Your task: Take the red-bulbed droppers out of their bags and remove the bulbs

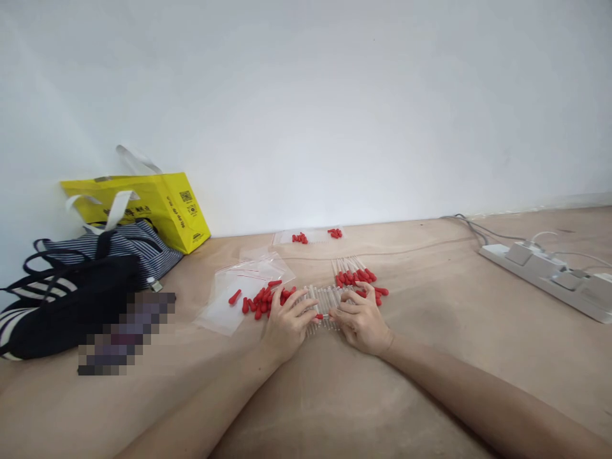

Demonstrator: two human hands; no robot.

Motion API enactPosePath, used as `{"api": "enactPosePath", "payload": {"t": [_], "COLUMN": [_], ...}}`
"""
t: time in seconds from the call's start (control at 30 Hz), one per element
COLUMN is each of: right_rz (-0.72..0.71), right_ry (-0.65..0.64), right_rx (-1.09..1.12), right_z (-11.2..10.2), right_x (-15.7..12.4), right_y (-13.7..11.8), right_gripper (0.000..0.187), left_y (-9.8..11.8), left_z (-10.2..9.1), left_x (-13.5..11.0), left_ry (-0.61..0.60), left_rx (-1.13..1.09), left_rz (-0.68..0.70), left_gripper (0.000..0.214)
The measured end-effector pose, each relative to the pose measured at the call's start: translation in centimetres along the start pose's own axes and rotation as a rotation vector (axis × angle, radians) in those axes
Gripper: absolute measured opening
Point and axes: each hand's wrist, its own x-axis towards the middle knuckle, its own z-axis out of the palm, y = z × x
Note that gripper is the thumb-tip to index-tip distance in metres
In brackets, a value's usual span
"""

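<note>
Over the table, my left hand pinches a red rubber dropper bulb between thumb and fingers. Facing it, my right hand is closed on a thin glass dropper tube, and the tube's end meets the bulb; how deep it sits inside I cannot tell. Beneath and between both hands lies a row of clear glass tubes. A heap of loose red bulbs is beside my left hand, partly hidden by it. Beyond my right hand, droppers with red bulbs fitted lie side by side.
Clear zip bags lie flat at left; another bag with red bulbs is near the wall. A yellow bag, a striped bag and a dark bag stand left. A power strip with plugs sits right.
</note>
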Motion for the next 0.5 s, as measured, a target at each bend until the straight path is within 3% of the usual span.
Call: {"api": "enactPosePath", "payload": {"t": [0.33, 0.5], "right_rz": [-0.013, 0.096], "right_ry": [0.038, 0.068], "right_rx": [0.031, 0.049], "right_z": [0.2, 0.0], "right_x": [-0.25, -0.52], "right_y": [0.23, 0.85], "right_gripper": [0.013, 0.014], "left_y": [0.12, -0.58], "left_z": [0.13, -0.56], "left_x": [-0.07, -0.36], "left_ry": [0.095, 0.138], "left_rx": [-0.032, 0.001], "left_rz": [0.011, -0.059], "left_gripper": [0.023, 0.023]}}
